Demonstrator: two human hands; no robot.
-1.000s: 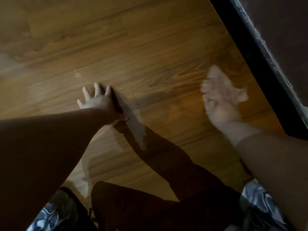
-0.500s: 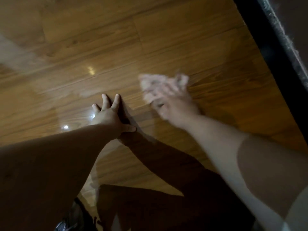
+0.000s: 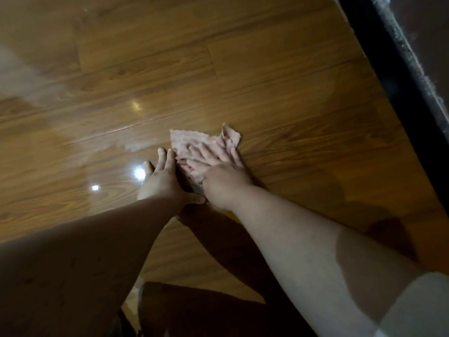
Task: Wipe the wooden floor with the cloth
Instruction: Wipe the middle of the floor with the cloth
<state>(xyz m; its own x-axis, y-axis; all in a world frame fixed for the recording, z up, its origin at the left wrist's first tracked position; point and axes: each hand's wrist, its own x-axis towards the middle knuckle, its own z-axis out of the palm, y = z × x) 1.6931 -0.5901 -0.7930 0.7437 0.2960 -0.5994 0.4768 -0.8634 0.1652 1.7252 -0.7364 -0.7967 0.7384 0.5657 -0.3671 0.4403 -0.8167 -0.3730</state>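
A crumpled, pale pink and white cloth [image 3: 196, 142] is laid on the glossy brown wooden floor [image 3: 267, 81], near the middle of the view. It is pressed down by the right hand [image 3: 218, 176], which is set on the near right part of the cloth. No closed grip is made on it: the fingers [image 3: 206, 154] are held straight and spread flat over the fabric, and the far left part and a raised far right corner are left uncovered. The left hand [image 3: 162, 178] is planted on the bare boards just left of the cloth, palm down, fingers straight, thumb stretched to the right, nothing held in its grip. Whether the cloth's edge is touched by it cannot be told. Two bright light spots [image 3: 139, 171] are reflected in the boards left of that hand. A black strip [image 3: 379, 76] is seen running along the floor's right side.
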